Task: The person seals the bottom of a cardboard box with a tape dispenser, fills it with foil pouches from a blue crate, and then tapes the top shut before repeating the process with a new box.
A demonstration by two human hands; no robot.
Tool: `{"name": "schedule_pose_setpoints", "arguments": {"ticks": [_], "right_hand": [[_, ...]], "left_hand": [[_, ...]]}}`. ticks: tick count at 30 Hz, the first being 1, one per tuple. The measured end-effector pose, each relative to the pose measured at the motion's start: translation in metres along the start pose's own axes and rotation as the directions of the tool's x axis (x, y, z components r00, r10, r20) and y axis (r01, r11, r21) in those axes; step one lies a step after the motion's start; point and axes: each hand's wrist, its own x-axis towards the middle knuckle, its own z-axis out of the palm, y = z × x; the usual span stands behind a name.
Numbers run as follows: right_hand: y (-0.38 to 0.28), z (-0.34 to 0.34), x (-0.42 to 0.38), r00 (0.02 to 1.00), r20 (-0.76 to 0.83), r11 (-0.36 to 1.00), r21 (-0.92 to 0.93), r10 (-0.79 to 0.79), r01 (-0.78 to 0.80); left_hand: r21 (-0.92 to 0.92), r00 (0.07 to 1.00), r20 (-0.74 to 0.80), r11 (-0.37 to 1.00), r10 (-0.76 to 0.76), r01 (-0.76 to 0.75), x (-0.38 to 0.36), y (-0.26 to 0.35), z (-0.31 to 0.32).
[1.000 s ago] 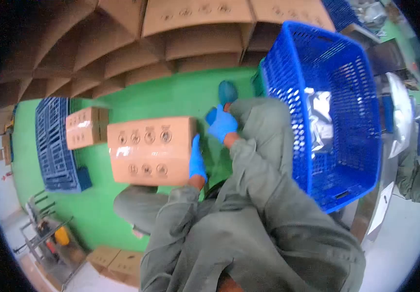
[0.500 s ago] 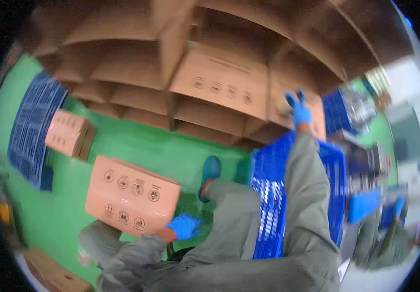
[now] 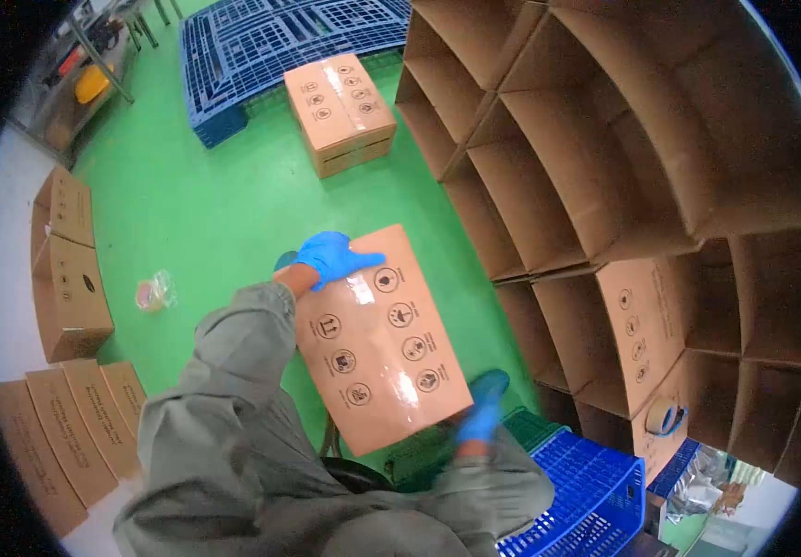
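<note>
A taped cardboard box (image 3: 377,348) with printed symbols is tilted in front of my legs. My left hand (image 3: 333,260), in a blue glove, lies on its far top edge, fingers spread, the thumb apart. Beside the box's near right corner, my right hand (image 3: 479,422) is blurred by motion, and its fingers cannot be made out. A tape roll (image 3: 665,417) rests on a cardboard flap at the right, away from both hands.
Another closed box (image 3: 340,107) stands on the green floor before a blue pallet (image 3: 224,70). Stacked open cartons (image 3: 595,139) fill the right side. A blue crate (image 3: 591,473) is at lower right. Cartons (image 3: 71,278) and folded cardboard (image 3: 75,427) line the left.
The view has swung left. My right hand has left the tape area and come down beside the box. My left hand has moved onto the box's far edge.
</note>
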Motion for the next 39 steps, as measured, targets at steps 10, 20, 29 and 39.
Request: {"name": "schedule_pose_setpoints", "arguments": {"ticks": [10, 20, 29, 39], "right_hand": [[-0.130, 0.135, -0.079, 0.678, 0.734, 0.644, 0.542, -0.050, -0.539], [-0.398, 0.268, 0.040, 0.650, 0.600, 0.149, 0.777, -0.466, -0.611], [-0.335, 0.258, 0.030, 0.806, 0.096, 0.802, -0.085, -0.584, 0.591], [-0.242, 0.230, 0.002, 0.895, 0.141, 0.816, -0.371, -0.423, 0.444]], "left_hand": [[0.105, 0.995, -0.031, 0.990, 0.096, -0.092, 0.018, 0.002, -0.033], [0.338, 0.861, -0.471, 0.941, 0.192, -0.025, 0.171, 0.031, -0.285], [0.539, 0.824, -0.497, 0.841, 0.272, 0.048, 0.236, 0.015, -0.142], [0.666, 0.746, -0.503, 0.746, 0.436, 0.013, 0.278, 0.006, -0.144]]}}
